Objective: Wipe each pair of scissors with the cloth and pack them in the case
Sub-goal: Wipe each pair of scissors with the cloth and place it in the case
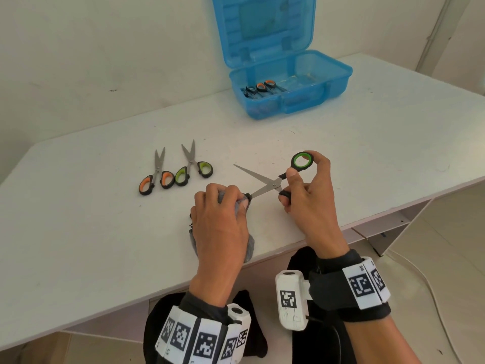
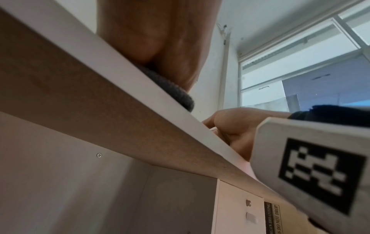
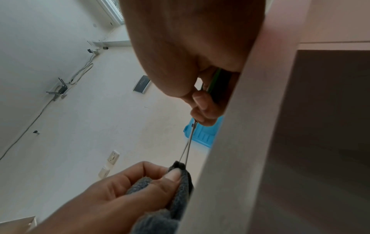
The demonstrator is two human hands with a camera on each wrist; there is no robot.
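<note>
My right hand (image 1: pixel 301 179) grips the black-and-green handles of a pair of scissors (image 1: pixel 270 183), blades spread apart. One blade tip is buried in the grey cloth (image 1: pixel 240 204) that my left hand (image 1: pixel 225 203) pinches around it; the other blade points up-left, bare. In the right wrist view the left thumb and fingers squeeze the cloth (image 3: pixel 180 182) on the blade (image 3: pixel 188 148). An orange-handled pair (image 1: pixel 156 174) and a green-handled pair (image 1: pixel 193 166) lie on the table to the left. The open blue case (image 1: pixel 288 85) at the back holds several scissors (image 1: pixel 262 88).
The white table (image 1: pixel 367 143) has its front edge just under my wrists; the cloth (image 2: pixel 172 88) hangs over that edge. The case's lid stands upright against the wall. A shelf unit sits below the table at right.
</note>
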